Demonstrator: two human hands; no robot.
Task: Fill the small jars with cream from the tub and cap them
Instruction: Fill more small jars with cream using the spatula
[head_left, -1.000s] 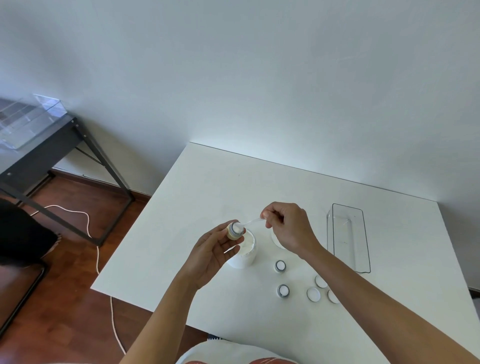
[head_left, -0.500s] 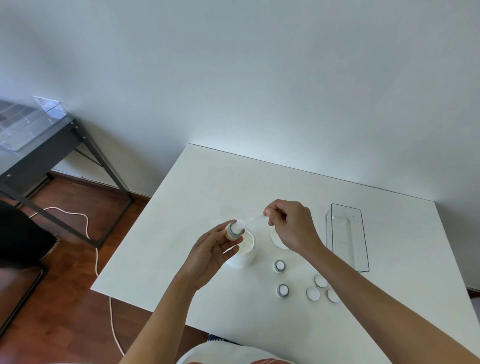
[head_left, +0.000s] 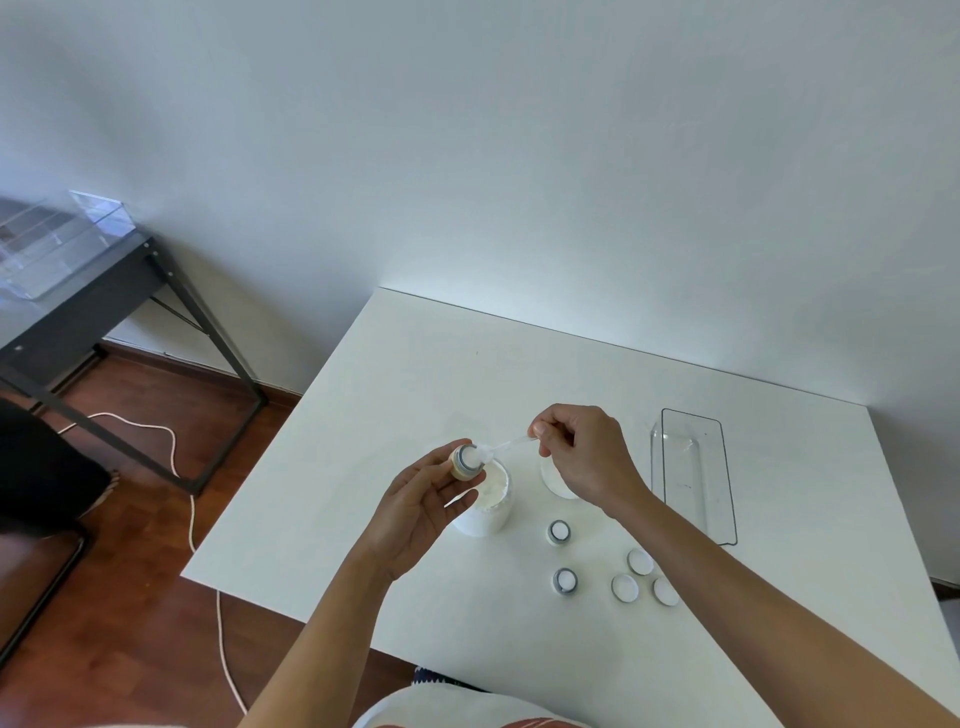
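Change: over the last second our spatula tip went from just short of the jar mouth to resting on it; cream is going in now, so this jar is mid-fill.
Left hand: we pinch the small jar between thumb and fingertips, tilted toward the right hand, held just above the tub.
Right hand: fingers curled, pinching the spatula handle.
Tub: open, white cream inside, near the bench's left edge.
Bench jars: two more small jars stand uncapped toward the front edge; look filled white, hard to be sure.
Caps: three white caps loose, just right of those jars.
Tub lid: partly hidden under our right hand.
Clear tray: by the right edge, looks bare apart from glare.
Left to do: finish this fill, cap all three.
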